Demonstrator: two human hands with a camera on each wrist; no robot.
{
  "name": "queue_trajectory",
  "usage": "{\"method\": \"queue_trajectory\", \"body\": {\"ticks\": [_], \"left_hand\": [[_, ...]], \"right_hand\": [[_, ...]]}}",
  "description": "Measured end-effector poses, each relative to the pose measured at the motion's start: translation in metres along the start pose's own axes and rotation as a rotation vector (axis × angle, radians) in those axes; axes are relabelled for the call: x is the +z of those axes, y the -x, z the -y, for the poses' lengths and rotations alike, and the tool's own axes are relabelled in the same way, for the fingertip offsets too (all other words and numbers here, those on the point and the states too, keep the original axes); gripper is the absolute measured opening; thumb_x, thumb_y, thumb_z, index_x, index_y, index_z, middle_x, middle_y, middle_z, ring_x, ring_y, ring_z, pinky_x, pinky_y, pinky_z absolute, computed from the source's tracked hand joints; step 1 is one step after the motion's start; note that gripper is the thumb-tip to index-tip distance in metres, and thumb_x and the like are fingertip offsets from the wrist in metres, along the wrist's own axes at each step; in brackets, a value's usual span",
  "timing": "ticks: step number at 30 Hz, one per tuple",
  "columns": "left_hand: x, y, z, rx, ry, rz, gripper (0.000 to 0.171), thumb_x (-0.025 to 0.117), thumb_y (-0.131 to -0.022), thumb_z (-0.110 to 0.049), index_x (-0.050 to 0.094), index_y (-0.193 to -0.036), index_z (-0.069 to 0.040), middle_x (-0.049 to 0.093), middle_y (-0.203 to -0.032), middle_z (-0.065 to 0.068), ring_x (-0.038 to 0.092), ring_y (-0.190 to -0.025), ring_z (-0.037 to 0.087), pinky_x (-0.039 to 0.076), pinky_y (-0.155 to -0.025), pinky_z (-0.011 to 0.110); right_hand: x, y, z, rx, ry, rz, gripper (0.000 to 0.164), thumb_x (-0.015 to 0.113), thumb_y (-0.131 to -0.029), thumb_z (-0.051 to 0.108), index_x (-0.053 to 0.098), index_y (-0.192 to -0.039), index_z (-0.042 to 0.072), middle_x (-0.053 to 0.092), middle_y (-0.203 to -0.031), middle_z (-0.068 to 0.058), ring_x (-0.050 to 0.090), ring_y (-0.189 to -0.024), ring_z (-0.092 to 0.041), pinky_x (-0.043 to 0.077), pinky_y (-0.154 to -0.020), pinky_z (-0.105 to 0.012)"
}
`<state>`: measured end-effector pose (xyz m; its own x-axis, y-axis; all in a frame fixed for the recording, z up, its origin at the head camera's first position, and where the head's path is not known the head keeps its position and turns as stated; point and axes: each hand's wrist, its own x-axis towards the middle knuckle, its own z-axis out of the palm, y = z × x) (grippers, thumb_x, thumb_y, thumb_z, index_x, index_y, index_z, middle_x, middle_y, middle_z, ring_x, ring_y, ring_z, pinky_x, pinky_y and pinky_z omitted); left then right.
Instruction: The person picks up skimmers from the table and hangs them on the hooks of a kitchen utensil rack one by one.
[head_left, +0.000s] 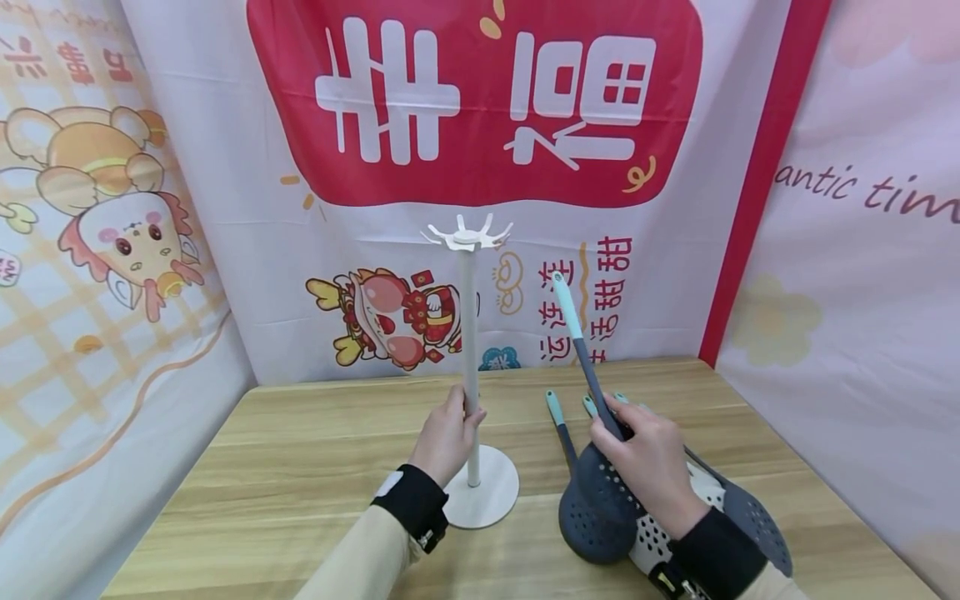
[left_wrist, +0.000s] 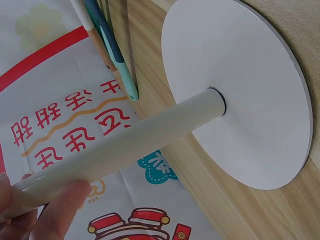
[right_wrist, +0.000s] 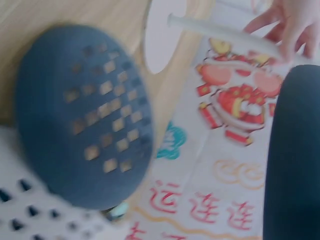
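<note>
My left hand (head_left: 447, 437) grips the white pole (head_left: 470, 333) of an upright utensil stand, below its ring of hooks (head_left: 467, 235). The stand's round white base (left_wrist: 235, 90) sits on the table. In my right hand (head_left: 651, 467) is a dark slotted skimmer (head_left: 588, 371), held by its handle with the mint tip pointing up. Its perforated head (right_wrist: 85, 115) hangs low, over another dark utensil (head_left: 588, 533) in the head view. That utensil's mint-tipped handle (head_left: 556, 408) points away from me.
Under and beside my right hand is a white perforated basket (head_left: 651, 542). A dark slotted turner (head_left: 757, 525) lies at its right. The wooden table (head_left: 315, 467) ends at a printed cloth backdrop (head_left: 277, 350), with cloth on both sides too.
</note>
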<state>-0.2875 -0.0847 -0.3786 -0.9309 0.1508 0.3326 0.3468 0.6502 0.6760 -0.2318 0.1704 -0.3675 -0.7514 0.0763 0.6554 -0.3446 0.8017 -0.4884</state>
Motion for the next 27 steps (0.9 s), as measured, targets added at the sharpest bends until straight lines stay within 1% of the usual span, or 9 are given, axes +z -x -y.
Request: {"method": "queue_trajectory", "body": {"ticks": [3, 4, 7, 10, 14, 17, 19, 24, 27], "left_hand": [[0.000, 0.000, 0.000, -0.007, 0.004, -0.002, 0.030, 0.056, -0.102, -0.016, 0.048, -0.126, -0.001, 0.068, -0.109, 0.019, 0.070, -0.101, 0.032, 0.058, -0.089, 0.053], [0.000, 0.000, 0.000, -0.008, 0.005, -0.002, 0.030, 0.056, -0.102, -0.016, 0.048, -0.126, -0.001, 0.068, -0.110, 0.019, 0.070, -0.101, 0.032, 0.057, -0.089, 0.053], [0.000, 0.000, -0.001, -0.014, 0.005, -0.002, 0.031, 0.056, -0.102, -0.017, 0.047, -0.127, -0.001, 0.068, -0.111, 0.019, 0.069, -0.102, 0.032, 0.057, -0.089, 0.053], [0.000, 0.000, -0.002, -0.028, 0.008, 0.001, 0.032, 0.056, -0.101, -0.017, 0.047, -0.127, -0.002, 0.068, -0.111, 0.019, 0.069, -0.102, 0.032, 0.057, -0.090, 0.054], [0.000, 0.000, -0.001, -0.039, 0.011, 0.004, 0.031, 0.057, -0.101, -0.018, 0.047, -0.126, -0.002, 0.067, -0.111, 0.019, 0.069, -0.102, 0.032, 0.057, -0.090, 0.055], [0.000, 0.001, -0.001, -0.037, 0.011, 0.003, 0.031, 0.057, -0.101, -0.017, 0.048, -0.125, -0.002, 0.067, -0.112, 0.019, 0.069, -0.101, 0.032, 0.057, -0.089, 0.054], [0.000, 0.001, -0.001, -0.036, 0.009, -0.001, 0.030, 0.057, -0.101, -0.017, 0.048, -0.125, -0.002, 0.068, -0.112, 0.019, 0.069, -0.102, 0.032, 0.057, -0.089, 0.054], [0.000, 0.001, -0.001, -0.023, -0.008, -0.007, 0.030, 0.057, -0.101, -0.016, 0.048, -0.125, -0.001, 0.068, -0.110, 0.020, 0.070, -0.101, 0.033, 0.058, -0.088, 0.053], [0.000, 0.002, -0.001, -0.025, -0.006, -0.007, 0.029, 0.057, -0.101, -0.017, 0.048, -0.125, -0.001, 0.068, -0.110, 0.020, 0.070, -0.101, 0.033, 0.058, -0.088, 0.053]], "right_hand": [[-0.002, 0.000, 0.011, -0.097, -0.037, -0.076, 0.035, 0.075, -0.084, 0.011, 0.072, -0.117, 0.001, 0.074, -0.084, -0.008, 0.057, -0.063, -0.011, 0.048, -0.052, -0.019], [-0.003, 0.000, 0.014, -0.131, -0.049, -0.101, 0.035, 0.075, -0.083, 0.010, 0.072, -0.116, 0.001, 0.075, -0.085, -0.008, 0.057, -0.064, -0.010, 0.048, -0.053, -0.017], [-0.007, 0.001, 0.024, -0.218, -0.086, -0.163, 0.036, 0.077, -0.079, 0.006, 0.073, -0.114, 0.000, 0.073, -0.079, -0.007, 0.053, -0.061, -0.007, 0.042, -0.049, -0.014], [-0.011, 0.003, 0.034, -0.272, -0.145, -0.212, 0.037, 0.077, -0.077, 0.003, 0.073, -0.113, -0.001, 0.073, -0.078, -0.006, 0.052, -0.060, -0.005, 0.043, -0.051, -0.010], [-0.017, 0.005, 0.047, -0.327, -0.244, -0.265, 0.038, 0.077, -0.074, -0.001, 0.073, -0.112, -0.002, 0.074, -0.080, -0.007, 0.056, -0.061, -0.006, 0.049, -0.054, -0.011], [-0.020, 0.007, 0.056, -0.355, -0.316, -0.284, 0.037, 0.076, -0.073, -0.003, 0.073, -0.110, -0.004, 0.075, -0.081, -0.011, 0.057, -0.061, -0.007, 0.049, -0.055, -0.010], [-0.022, 0.009, 0.060, -0.362, -0.351, -0.288, 0.037, 0.076, -0.072, -0.004, 0.073, -0.109, -0.004, 0.075, -0.084, -0.013, 0.059, -0.063, -0.006, 0.051, -0.060, -0.008], [-0.025, 0.013, 0.069, -0.369, -0.398, -0.279, 0.037, 0.075, -0.071, -0.006, 0.074, -0.108, -0.005, 0.076, -0.094, -0.017, 0.067, -0.075, -0.005, 0.053, -0.076, -0.007], [-0.026, 0.015, 0.072, -0.362, -0.419, -0.257, 0.037, 0.075, -0.070, -0.008, 0.074, -0.107, -0.005, 0.076, -0.094, -0.018, 0.068, -0.076, -0.006, 0.054, -0.078, -0.009]]}}
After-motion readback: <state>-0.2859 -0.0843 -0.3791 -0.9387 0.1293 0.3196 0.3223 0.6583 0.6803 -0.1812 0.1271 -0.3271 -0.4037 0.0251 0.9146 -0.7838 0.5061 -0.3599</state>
